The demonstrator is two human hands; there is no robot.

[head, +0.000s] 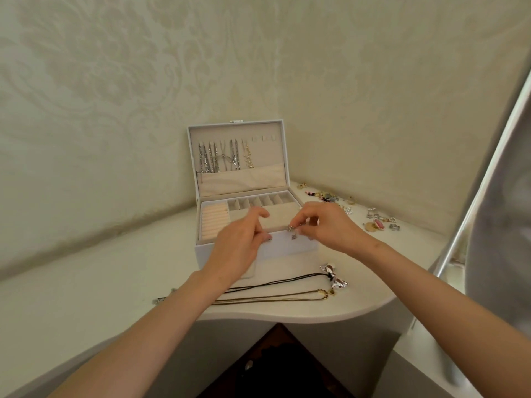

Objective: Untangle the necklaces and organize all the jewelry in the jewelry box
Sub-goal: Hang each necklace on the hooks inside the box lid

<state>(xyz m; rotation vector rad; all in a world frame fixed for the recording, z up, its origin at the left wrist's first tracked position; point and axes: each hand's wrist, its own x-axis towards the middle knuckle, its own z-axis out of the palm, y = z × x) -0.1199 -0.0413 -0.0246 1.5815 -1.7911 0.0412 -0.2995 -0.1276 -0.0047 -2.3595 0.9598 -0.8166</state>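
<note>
Right hand point(321, 225) pinches a tiny silver earring point(293, 234) at frame centre over the front rim of the box point(298, 247), left hand point(238, 245) grips that rim; earring likely light, stiff, slippery, so pinch its top, not the dangle.

The pinched trinket point(293, 233) is indistinct — too small.

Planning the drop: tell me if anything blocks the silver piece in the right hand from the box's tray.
Nothing visible does: lid open, tray bare behind the silver piece; left hand lies off to its side.
</note>
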